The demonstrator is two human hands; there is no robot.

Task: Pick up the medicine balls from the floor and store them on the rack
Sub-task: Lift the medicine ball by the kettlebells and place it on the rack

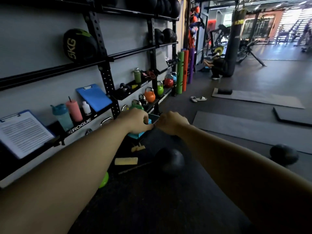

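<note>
Both hands, left hand [135, 121] and right hand [170, 123], grip a teal object [152, 119] at centre frame; advise releasing it, then cradling the medicine ball [169, 160] two-handed.

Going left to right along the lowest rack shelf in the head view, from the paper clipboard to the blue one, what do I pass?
White paper clipboard → teal shaker bottle → pink tumbler with a straw → small white bottle → blue plastic clipboard.
</note>
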